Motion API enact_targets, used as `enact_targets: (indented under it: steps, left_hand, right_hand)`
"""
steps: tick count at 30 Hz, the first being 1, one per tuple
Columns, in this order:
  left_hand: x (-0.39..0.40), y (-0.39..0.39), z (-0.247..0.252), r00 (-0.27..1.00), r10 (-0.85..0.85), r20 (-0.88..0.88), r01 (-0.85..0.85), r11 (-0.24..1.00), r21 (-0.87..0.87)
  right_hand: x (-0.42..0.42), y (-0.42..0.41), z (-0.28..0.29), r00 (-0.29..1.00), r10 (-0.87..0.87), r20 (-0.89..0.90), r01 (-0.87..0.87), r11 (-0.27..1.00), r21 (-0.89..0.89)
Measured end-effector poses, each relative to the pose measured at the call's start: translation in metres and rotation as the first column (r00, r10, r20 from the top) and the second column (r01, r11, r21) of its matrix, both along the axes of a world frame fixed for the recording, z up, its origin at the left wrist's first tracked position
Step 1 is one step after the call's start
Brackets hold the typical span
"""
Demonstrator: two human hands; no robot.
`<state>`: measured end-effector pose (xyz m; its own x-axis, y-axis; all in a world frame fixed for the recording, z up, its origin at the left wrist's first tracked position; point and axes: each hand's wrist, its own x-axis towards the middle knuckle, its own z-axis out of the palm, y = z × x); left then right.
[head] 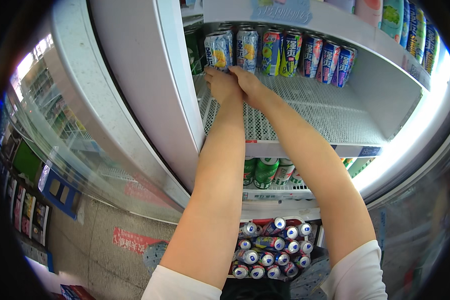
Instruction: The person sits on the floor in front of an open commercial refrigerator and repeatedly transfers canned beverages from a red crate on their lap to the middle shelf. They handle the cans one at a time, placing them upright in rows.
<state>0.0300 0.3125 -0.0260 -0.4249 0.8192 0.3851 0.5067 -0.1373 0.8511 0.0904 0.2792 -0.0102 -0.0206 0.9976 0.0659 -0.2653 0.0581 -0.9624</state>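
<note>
Inside the cooler, my left hand (223, 84) and my right hand (249, 84) are close together, around the base of a white-and-blue drink can (216, 52) with yellow fruit on it. The left fingers lie along its lower left side, and the right fingers touch its lower right. The can stands upright at the front of a group of similar cans, and my hands hide its bottom edge. Just to its right is a matching can (246, 50). Farther right, a yellow-green and blue can (272, 52) begins a row of colourful cans.
A wire-mesh shelf (322, 108) spans the cooler, with green beer cans (266, 172) on the level below. On the floor before me, a basket (302, 221) holds several drink cans (266, 258). The cooler's white frame (146, 93) rises at left.
</note>
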Motion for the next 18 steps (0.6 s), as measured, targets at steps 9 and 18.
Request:
enact_targets:
  steps: [9,18]
  left_hand:
    - [0.007,0.017,-0.009,0.995,-0.103,0.012,0.102,0.994,0.050]
    - [-0.023,0.033,-0.018,0.995,-0.095,-0.035,0.098,0.990,0.104]
  right_hand:
    - [0.021,0.023,-0.023,0.997,0.071,0.040,-0.074,0.995,0.067]
    - [-0.005,-0.008,-0.002,0.997,-0.059,-0.051,0.065,0.991,0.115]
